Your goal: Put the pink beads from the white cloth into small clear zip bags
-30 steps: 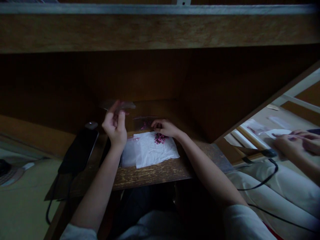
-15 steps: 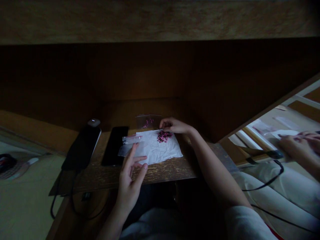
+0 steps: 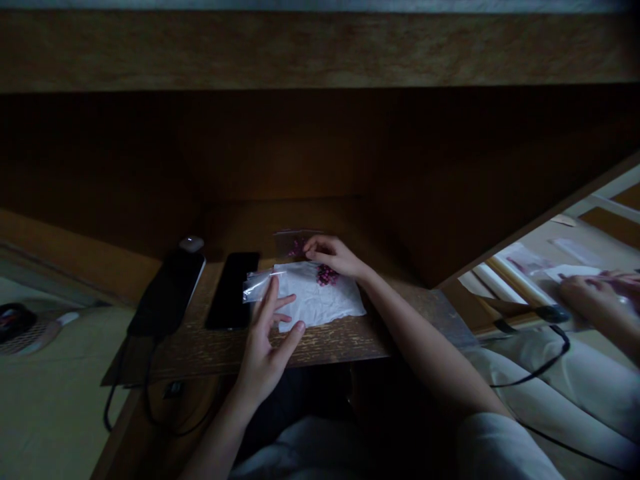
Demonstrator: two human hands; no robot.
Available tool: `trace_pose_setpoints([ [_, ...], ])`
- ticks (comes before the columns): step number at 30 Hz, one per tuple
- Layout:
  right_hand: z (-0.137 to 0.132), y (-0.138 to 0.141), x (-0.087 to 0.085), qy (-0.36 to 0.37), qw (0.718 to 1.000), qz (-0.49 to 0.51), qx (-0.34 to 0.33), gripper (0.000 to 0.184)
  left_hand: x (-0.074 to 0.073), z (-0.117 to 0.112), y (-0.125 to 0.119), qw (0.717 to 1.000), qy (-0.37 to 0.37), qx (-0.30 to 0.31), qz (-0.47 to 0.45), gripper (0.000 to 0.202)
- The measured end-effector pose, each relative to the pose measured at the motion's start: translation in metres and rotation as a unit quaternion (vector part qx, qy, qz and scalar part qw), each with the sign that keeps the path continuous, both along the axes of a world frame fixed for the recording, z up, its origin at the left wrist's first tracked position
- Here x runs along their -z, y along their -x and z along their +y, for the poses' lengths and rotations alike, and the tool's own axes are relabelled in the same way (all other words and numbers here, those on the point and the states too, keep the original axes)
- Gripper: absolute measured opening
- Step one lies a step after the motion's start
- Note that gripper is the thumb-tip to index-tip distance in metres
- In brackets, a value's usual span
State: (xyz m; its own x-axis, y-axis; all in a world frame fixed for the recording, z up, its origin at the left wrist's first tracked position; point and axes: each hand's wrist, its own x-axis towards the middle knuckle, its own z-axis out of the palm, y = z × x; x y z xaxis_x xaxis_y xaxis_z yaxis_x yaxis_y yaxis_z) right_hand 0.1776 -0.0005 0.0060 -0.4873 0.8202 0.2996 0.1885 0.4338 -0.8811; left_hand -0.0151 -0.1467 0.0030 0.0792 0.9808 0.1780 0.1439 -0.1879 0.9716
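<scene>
Small round beads (image 3: 327,274), pink and dark, lie heaped near the far right corner of a thin, wrinkled white sheet (image 3: 320,303); whether it is paper or cloth cannot be told. The right hand (image 3: 333,257) hovers just past the heap, its thumb and fingers drawn close together by a flat clear bag (image 3: 285,248) with pink bits in or under it; I cannot tell whether anything is pinched there. The left hand (image 3: 265,340) is spread wide, fingers apart and palm turned inward, over the near left edge of the sheet. Its index fingertip overlaps a 2nd bag (image 3: 256,285), shiny and creased; contact cannot be judged.

To the left are 2 smooth black slabs: a phone (image 3: 233,291) and a thicker block (image 3: 167,293) with a pale edge. Behind the block sits a rounded white case (image 3: 191,244), its bright marks too small to read.

The worn brown wooden desk (image 3: 210,350), streaked along its front edge, runs back into a dim wooden recess. Pale floor (image 3: 50,407) shows at left; at right, a co-worker's hands (image 3: 585,293) meet above light trousers (image 3: 575,393).
</scene>
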Motion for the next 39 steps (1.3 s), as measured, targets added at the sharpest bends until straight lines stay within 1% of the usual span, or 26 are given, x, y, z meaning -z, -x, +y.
trace_pose_setpoints([
  [2,-0.005,0.013,0.004,-0.019,1.0,-0.017,-0.006,0.026,0.001,0.0,-0.003,0.998,0.053,0.001,-0.026,0.074],
  [4,-0.01,0.022,0.006,-0.044,0.998,-0.046,-0.011,0.029,0.001,-0.004,-0.005,0.988,0.136,0.008,-0.07,0.079],
  [6,-0.015,0.026,0.004,-0.095,0.991,-0.096,-0.024,0.028,0.0,-0.01,-0.006,0.968,0.214,0.012,-0.131,0.079],
  [8,-0.019,0.028,0.001,-0.164,0.973,-0.157,-0.033,0.026,-0.002,-0.017,-0.006,0.948,0.256,0.004,-0.19,0.076],
  [11,-0.024,0.032,-0.003,-0.243,0.941,-0.234,-0.033,0.027,-0.007,-0.025,-0.004,0.926,0.285,-0.011,-0.248,0.072],
  [15,-0.03,0.038,-0.003,-0.281,0.913,-0.293,-0.046,0.034,-0.016,-0.028,0.0,0.911,0.302,0.009,-0.282,0.064],
  [17,-0.031,0.04,-0.001,-0.289,0.905,-0.308,-0.051,0.034,-0.02,-0.028,0.003,0.91,0.311,0.035,-0.27,0.063],
  [19,-0.031,0.04,0.0,-0.295,0.901,-0.316,-0.047,0.034,-0.021,-0.026,0.008,0.921,0.309,0.068,-0.226,0.06],
  [21,-0.031,0.04,0.001,-0.298,0.898,-0.322,-0.041,0.034,-0.021,-0.02,0.015,0.948,0.273,0.09,-0.139,0.052],
  [22,-0.031,0.04,0.001,-0.299,0.896,-0.326,-0.038,0.034,-0.021,-0.015,0.018,0.965,0.235,0.083,-0.082,0.047],
  [23,-0.031,0.041,0.001,-0.299,0.894,-0.331,-0.034,0.034,-0.02,-0.01,0.021,0.982,0.18,0.061,-0.018,0.043],
  [24,-0.032,0.041,0.0,-0.299,0.893,-0.336,-0.029,0.035,-0.019,-0.005,0.023,0.992,0.113,0.02,0.056,0.039],
  [25,-0.032,0.042,0.0,-0.3,0.891,-0.34,-0.02,0.036,-0.018,0.001,0.025,0.99,0.039,-0.018,0.135,0.035],
  [26,-0.032,0.042,0.0,-0.3,0.891,-0.342,-0.009,0.037,-0.016,0.005,0.026,0.976,-0.028,-0.036,0.214,0.03],
  [27,-0.032,0.043,0.0,-0.3,0.891,-0.341,0.003,0.041,-0.014,0.009,0.027,0.955,-0.08,-0.034,0.284,0.025],
  [28,-0.032,0.043,0.0,-0.299,0.892,-0.339,0.015,0.046,-0.013,0.012,0.027,0.932,-0.116,-0.017,0.342,0.021],
  [30,-0.031,0.044,0.0,-0.293,0.895,-0.334,0.029,0.058,-0.008,0.014,0.028,0.895,-0.148,0.03,0.42,0.018],
  [31,-0.03,0.043,0.001,-0.288,0.897,-0.334,0.031,0.062,-0.006,0.014,0.028,0.883,-0.153,0.045,0.441,0.018],
  [32,-0.029,0.043,0.003,-0.283,0.899,-0.334,0.031,0.063,-0.003,0.013,0.028,0.875,-0.155,0.055,0.456,0.018],
  [34,-0.026,0.043,0.006,-0.272,0.901,-0.336,0.027,0.059,0.0,0.012,0.029,0.867,-0.154,0.061,0.471,0.018],
  [39,-0.02,0.042,0.011,-0.25,0.911,-0.328,0.033,0.045,0.004,0.013,0.032,0.867,-0.162,0.052,0.468,0.02],
])
